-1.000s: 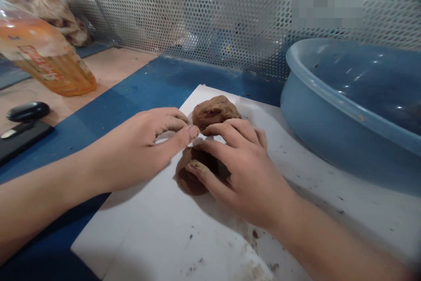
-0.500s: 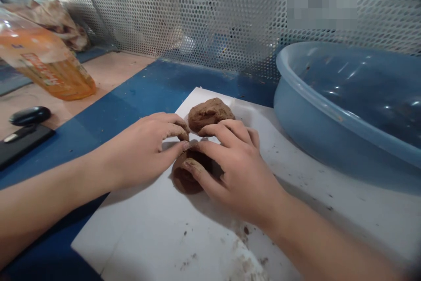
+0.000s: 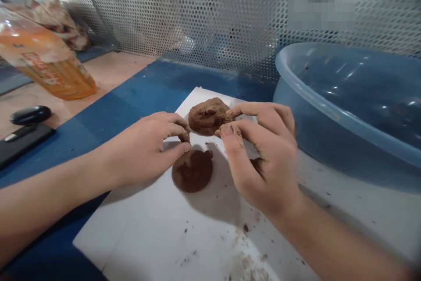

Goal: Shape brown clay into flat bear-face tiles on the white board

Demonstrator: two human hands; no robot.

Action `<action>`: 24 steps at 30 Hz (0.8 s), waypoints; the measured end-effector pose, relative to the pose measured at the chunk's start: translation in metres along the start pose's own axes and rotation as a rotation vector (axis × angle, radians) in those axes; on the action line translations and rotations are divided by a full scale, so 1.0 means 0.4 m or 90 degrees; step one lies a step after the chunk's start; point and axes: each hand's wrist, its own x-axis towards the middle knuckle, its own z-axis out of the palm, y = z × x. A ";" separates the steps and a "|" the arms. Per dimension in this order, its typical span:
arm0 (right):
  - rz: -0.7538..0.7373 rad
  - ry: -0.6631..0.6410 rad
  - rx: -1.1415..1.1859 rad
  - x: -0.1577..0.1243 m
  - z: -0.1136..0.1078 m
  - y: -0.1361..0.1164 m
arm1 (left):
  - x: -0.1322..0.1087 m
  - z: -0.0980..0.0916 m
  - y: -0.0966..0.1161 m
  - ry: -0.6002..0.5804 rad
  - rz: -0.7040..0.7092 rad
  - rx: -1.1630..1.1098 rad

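On the white sheet (image 3: pixel 154 232) laid over the blue table (image 3: pixel 154 81), my right grip (image 3: pixel 263 154) pinches narrowly at the edge of a crumbly clay lump (image 3: pixel 208 116), while my empty, half-curled left grip (image 3: pixel 141 149) hovers just beside a flat clay patty (image 3: pixel 192 170), both probably set there to spare the table.

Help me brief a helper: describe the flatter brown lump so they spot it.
Beside the blue plastic basin lies a white sheet. On it, by the left hand, sits the flattened brown lump, low and flat, unlike the taller, rounder lump behind it.
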 end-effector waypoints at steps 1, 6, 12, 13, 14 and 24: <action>0.010 -0.002 0.003 -0.001 0.001 0.003 | -0.001 0.001 -0.001 0.002 0.004 -0.003; 0.025 -0.028 0.027 -0.008 0.011 0.012 | 0.001 -0.002 0.004 -0.007 -0.020 -0.026; 0.023 -0.042 0.038 -0.009 0.016 0.013 | 0.009 -0.001 0.005 -0.007 -0.019 -0.018; 0.026 -0.044 0.039 -0.009 0.016 0.013 | 0.010 0.000 0.003 -0.005 -0.015 -0.012; 0.027 -0.047 0.039 -0.010 0.016 0.013 | 0.009 0.001 0.002 -0.005 -0.010 -0.006; 0.007 -0.070 0.044 -0.011 0.015 0.012 | 0.012 -0.001 0.014 -0.009 -0.035 -0.025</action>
